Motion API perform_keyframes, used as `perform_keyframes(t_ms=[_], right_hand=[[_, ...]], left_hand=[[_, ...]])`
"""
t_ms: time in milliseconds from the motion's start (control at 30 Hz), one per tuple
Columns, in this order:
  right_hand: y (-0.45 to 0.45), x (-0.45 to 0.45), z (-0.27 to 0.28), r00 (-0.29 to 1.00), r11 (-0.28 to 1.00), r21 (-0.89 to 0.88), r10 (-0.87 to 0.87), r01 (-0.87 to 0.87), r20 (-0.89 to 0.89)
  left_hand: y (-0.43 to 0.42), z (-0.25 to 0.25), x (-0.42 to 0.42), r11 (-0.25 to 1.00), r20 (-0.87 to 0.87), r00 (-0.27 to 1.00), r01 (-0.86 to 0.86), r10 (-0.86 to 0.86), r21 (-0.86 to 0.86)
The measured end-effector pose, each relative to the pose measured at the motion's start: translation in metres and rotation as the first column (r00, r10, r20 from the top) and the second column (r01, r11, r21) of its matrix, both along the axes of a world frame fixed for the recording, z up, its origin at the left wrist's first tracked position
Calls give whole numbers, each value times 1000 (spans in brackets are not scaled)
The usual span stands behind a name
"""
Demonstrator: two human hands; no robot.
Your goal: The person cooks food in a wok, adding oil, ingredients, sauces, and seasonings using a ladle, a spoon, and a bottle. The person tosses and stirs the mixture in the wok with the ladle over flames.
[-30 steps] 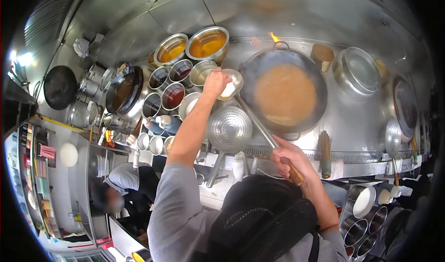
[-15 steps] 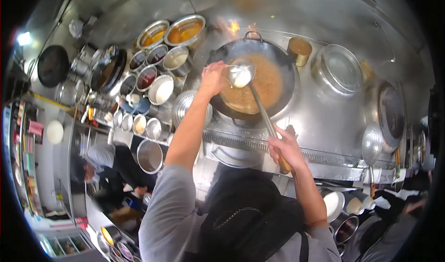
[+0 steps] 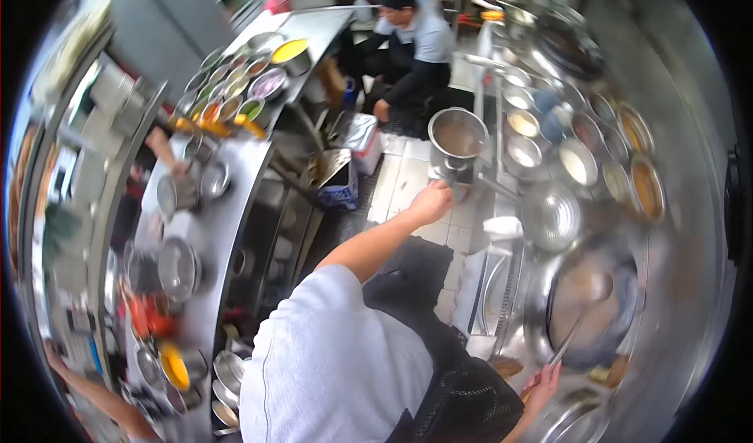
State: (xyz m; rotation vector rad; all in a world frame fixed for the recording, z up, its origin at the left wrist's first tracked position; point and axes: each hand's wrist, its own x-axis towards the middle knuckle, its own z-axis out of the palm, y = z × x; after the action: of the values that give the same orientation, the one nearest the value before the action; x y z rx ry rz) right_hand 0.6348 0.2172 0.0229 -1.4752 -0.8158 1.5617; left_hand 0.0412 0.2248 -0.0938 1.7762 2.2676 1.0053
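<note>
My right hand (image 3: 541, 383) is wrapped round the handle of a long ladle (image 3: 574, 329). The ladle's bowl lies in the wok (image 3: 637, 317), over blurred brown contents. Stretched out over the aisle, my left hand (image 3: 433, 201) has its fingers curled at the near side of a deep metal pot (image 3: 433, 129). Whether those fingers grip a pot handle or something else is not clear. Brown liquid shows inside the pot.
Right of the aisle are a perforated strainer (image 3: 553, 216) and several seasoning bowls (image 3: 578, 163). A co-worker (image 3: 416, 47) sits low at the back. Another person's hand (image 3: 176, 168) is over the left counter (image 3: 235, 200), among pots and ingredient bowls.
The view has swung left, away from facing the wok. My left hand has left the ladle's bowl and reached out to the deep pot. My right hand still holds the ladle.
</note>
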Motion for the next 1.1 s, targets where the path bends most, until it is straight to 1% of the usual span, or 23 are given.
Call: perform_keyframes(t_ms=[33,67,100,133,167,200,267,300,367,400,467,533,633,700,733,800,867,900,933,1000,1033,1067,1100], right_hand=[[8,2,-11,960,993,50,95,-112,264],[17,4,-21,841,975,63,149,-213,521],[21,1,-27,684,956,67,153,-284,713],[22,-1,-29,618,951,74,135,-302,775],[20,3,-32,589,954,75,117,-291,800],[19,-4,-29,592,958,70,113,-279,798],[18,-16,-18,667,972,62,107,-225,737],[19,-24,-14,703,979,51,107,-199,703],[23,-32,-8,766,986,31,105,-161,634],[23,-36,-4,789,989,23,103,-146,605],[21,-41,3,831,993,6,97,-120,548],[23,-45,8,865,994,-7,96,-106,492],[18,-56,14,903,996,-39,93,-85,420],[11,-64,20,919,996,-64,85,-65,384],[9,-68,22,925,995,-76,85,-61,371],[4,-68,30,938,994,-106,75,-41,338],[3,-66,34,950,992,-125,65,-27,307],[2,-62,39,957,991,-135,54,-16,285],[-1,-60,42,965,989,-147,39,-1,259],[7,-51,47,979,988,-155,30,1,200],[9,-48,45,983,988,-152,31,-3,178],[17,-45,33,980,993,-111,52,-31,190],[24,-44,23,977,996,-69,71,-58,203]], left_hand=[[-24,-20,-12,996,35,995,-89,90,-23],[-44,-33,-24,984,65,983,-169,172,-53],[-70,-44,-40,974,-17,984,-178,178,-140],[-99,-53,-55,953,-99,979,-197,179,-232],[-126,-50,-56,932,-29,961,-275,277,-236],[-149,-59,-65,917,-21,945,-322,327,-236],[-196,-74,-81,823,144,820,-511,553,-248],[-218,-76,-84,773,174,761,-573,625,-272],[-257,-86,-94,701,179,681,-660,710,-270],[-275,-86,-97,663,177,641,-695,746,-277],[-308,-78,-102,652,233,608,-705,759,-279],[-330,-68,-109,628,229,585,-728,778,-273],[-361,-49,-129,485,214,448,-857,868,-174],[-385,-40,-150,358,328,293,-920,898,-157],[-398,-38,-162,285,394,202,-944,897,-164],[-429,-54,-187,137,501,123,-991,856,10],[-457,-56,-219,-72,710,-110,-994,695,-84],[-472,-46,-235,-103,793,-149,-989,591,-109],[-484,-34,-246,-122,858,-185,-982,479,-144],[-501,-17,-275,-128,931,-215,-974,293,-185],[-506,-15,-290,-102,944,-205,-978,260,-184],[-513,-12,-307,-76,954,-195,-980,226,-182],[-534,-28,-332,86,961,-189,-974,202,-209]])
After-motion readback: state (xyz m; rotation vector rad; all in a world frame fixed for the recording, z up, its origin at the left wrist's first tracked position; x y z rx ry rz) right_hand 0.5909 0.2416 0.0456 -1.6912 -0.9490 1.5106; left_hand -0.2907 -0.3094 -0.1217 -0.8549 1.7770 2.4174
